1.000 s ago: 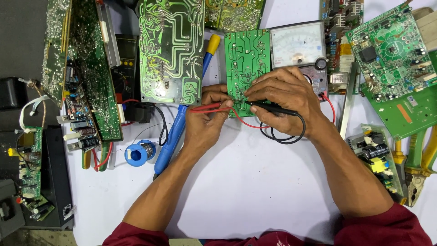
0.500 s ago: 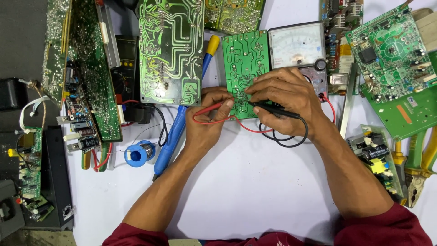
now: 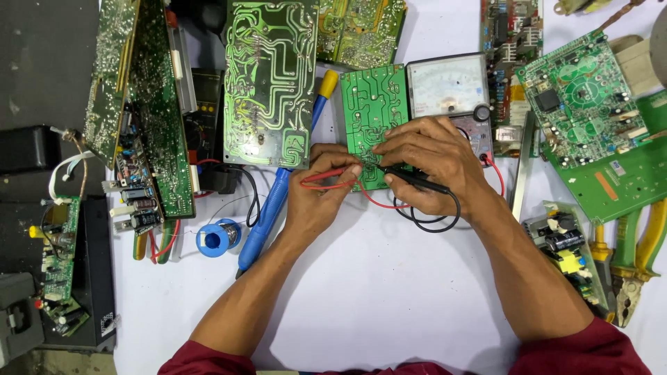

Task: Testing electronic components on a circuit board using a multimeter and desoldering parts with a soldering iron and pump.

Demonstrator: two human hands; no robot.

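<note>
My left hand (image 3: 319,191) pinches a red test probe (image 3: 326,176) and points its tip at the lower edge of a small green circuit board (image 3: 372,111). My right hand (image 3: 431,163) grips a black test probe (image 3: 417,180), tip pressed on the same board. Red and black leads (image 3: 424,222) loop beneath my right hand. An analog multimeter (image 3: 448,87) lies just right of the board, partly under my right hand.
A blue soldering iron (image 3: 274,208) lies left of my left hand, with a solder spool (image 3: 217,238) beside it. Larger green boards (image 3: 267,80) fill the back and left. More boards (image 3: 590,104) and yellow-handled pliers (image 3: 636,257) lie at the right.
Both hands shifted slightly on the small board. The red probe tip moved a little toward the board's lower middle, and the black lead loop moved with my right hand.
</note>
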